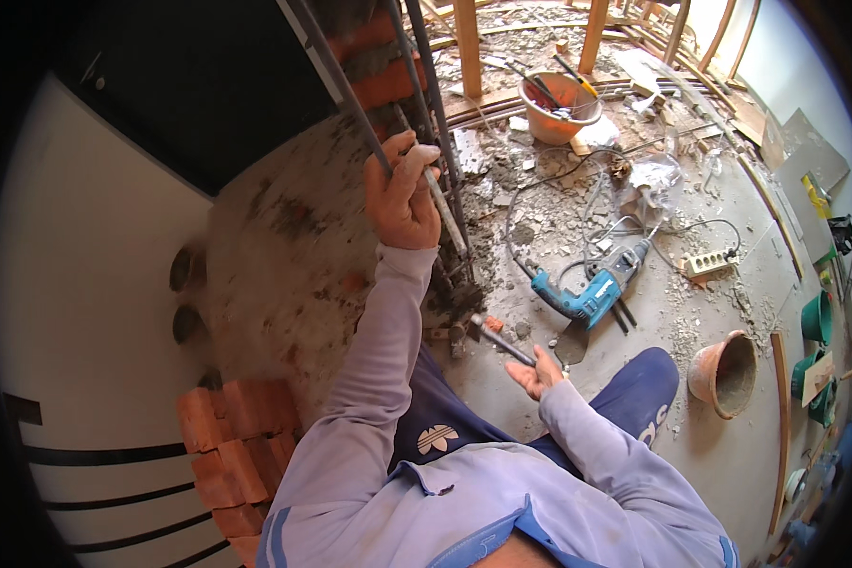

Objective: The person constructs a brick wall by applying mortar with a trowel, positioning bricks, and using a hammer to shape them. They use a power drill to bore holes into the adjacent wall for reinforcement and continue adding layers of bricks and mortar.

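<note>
My left hand (405,199) is raised in front of a narrow brick column (377,80) with upright steel bars (424,76) along it. Its fingers are closed round a grey metal rod (448,216) that slants up toward the bricks; whether the rod has a chisel tip cannot be made out. One long bar also runs down to this hand. Lower down, between my knees, my right hand (538,373) holds a hammer (506,343) by the handle end, its fingers only loosely bent. The hammer head lies close to the rubble at the column's foot.
A blue rotary hammer drill (596,292) lies on the floor with its cable, near a power strip (710,263). Buckets stand at the far side (560,112) and right (722,374). Stacked bricks (241,440) are at my left. Rubble (530,204) and wooden posts (467,47) lie beyond.
</note>
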Motion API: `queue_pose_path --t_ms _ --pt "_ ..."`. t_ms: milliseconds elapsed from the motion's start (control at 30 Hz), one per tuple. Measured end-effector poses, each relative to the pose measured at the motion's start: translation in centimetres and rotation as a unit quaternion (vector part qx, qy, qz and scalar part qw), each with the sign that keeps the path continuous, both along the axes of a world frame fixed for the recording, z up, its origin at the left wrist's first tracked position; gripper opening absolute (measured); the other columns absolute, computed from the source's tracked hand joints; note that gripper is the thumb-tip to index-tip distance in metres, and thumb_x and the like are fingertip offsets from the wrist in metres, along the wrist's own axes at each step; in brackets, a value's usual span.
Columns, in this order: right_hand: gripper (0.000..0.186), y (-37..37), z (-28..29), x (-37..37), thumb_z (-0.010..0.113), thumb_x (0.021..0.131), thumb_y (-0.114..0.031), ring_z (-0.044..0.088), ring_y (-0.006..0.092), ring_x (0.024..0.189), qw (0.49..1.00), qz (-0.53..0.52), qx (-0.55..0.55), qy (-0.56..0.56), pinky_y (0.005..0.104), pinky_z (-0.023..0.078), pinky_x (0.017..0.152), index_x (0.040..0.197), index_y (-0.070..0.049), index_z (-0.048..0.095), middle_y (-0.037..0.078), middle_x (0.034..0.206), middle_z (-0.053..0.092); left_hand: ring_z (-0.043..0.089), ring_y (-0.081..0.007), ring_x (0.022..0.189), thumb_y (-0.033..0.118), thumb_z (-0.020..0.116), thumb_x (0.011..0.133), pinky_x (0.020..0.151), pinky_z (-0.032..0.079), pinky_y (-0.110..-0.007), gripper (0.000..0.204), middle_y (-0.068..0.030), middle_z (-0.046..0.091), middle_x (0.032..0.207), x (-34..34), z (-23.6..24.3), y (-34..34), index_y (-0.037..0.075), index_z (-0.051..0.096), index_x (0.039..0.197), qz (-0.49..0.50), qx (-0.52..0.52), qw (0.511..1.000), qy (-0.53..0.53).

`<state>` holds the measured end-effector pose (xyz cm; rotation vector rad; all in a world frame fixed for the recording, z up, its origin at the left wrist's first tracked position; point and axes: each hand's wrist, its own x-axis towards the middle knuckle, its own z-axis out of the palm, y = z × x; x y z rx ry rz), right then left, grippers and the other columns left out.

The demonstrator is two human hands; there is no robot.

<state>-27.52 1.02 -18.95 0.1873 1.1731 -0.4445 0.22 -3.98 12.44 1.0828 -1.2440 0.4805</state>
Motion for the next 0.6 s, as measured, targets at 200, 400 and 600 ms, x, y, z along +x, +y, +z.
queue_pose_path --t_ms 200,400,600 --pt "0.025 -0.3 4.4 -3.0 0.064 0.091 -0.028 0.059 0.0204 0.056 0.741 0.263 -0.487 0.381 0.0382 0.055 0.051 0.091 -0.005 0.052 0.012 0.067 0.059 0.063 -0.0173 0.077 0.004 0.05 0.097 0.069 0.052 -0.029 0.02 -0.0131 0.055 0.111 -0.6 -0.4 -0.3 0.006 0.067 0.106 -0.022 0.023 0.999 0.008" --pt "0.043 0.1 11.2 -1.3 0.061 0.084 -0.01 0.065 0.0426 0.074 0.414 0.381 -0.743 0.362 0.0425 0.055 0.067 0.126 -0.019 0.054 0.024 0.1 0.062 0.063 -0.0187 0.087 0.003 0.049 0.095 0.071 0.055 -0.026 0.022 -0.0124 0.058 0.108 -0.3 0.2 -0.4 0.009 0.069 0.101 0.038 0.009 0.998 -0.041" --pt "0.112 -3.0 27.4 -3.7 0.065 0.077 0.01 0.062 0.0219 0.071 0.49 0.189 -0.8 0.291 0.0298 0.055 0.067 0.153 -0.018 -0.013 0.014 0.112 0.056 0.06 -0.0176 0.074 0.0 0.051 0.092 0.068 0.05 -0.029 0.023 -0.0082 0.053 0.091 0.2 0.0 0.6 0.01 0.07 0.102 0.022 0.026 0.999 -0.033"
